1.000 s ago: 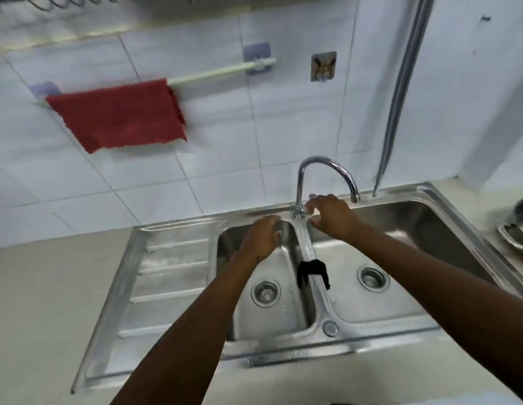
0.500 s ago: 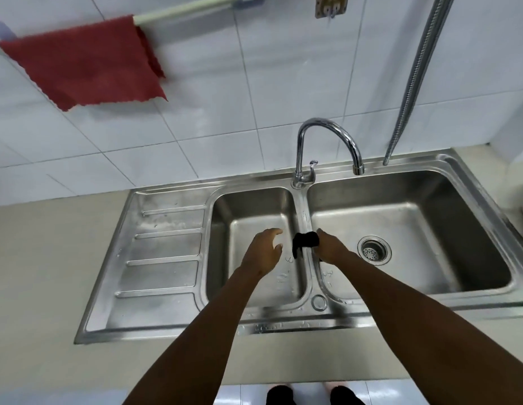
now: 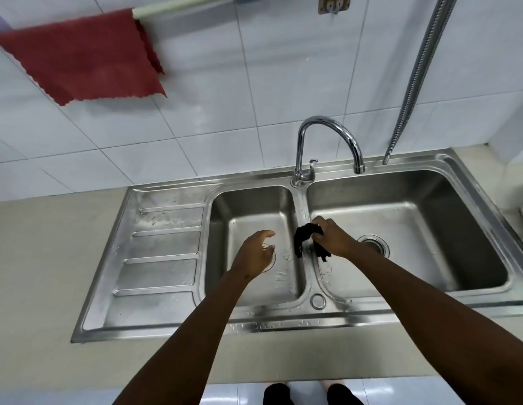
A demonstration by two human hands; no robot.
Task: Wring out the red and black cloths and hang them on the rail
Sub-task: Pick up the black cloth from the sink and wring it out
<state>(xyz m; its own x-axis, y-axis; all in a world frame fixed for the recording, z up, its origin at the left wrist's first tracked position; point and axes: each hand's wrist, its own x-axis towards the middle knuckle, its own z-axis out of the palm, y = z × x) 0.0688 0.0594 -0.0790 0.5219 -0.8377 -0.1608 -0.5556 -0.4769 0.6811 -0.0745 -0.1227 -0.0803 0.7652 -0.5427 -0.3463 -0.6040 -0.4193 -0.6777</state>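
Two bare forearms are showing from the bottom edge of the view, with no sleeves, cuffs or gloves covering them anywhere along their visible length. The wrists are carrying no watch, band or bracelet, and the left hand (image 3: 254, 252) and the right hand (image 3: 335, 239) are wearing no rings that can be made out. The forearms are looking long and slim, narrowing toward the wrists. The fingers (image 3: 266, 233) are appearing slender, the nails too small to describe. At the very bottom edge, two dark rounded shapes are showing, probably the person's footwear or trouser legs; which one cannot be told.
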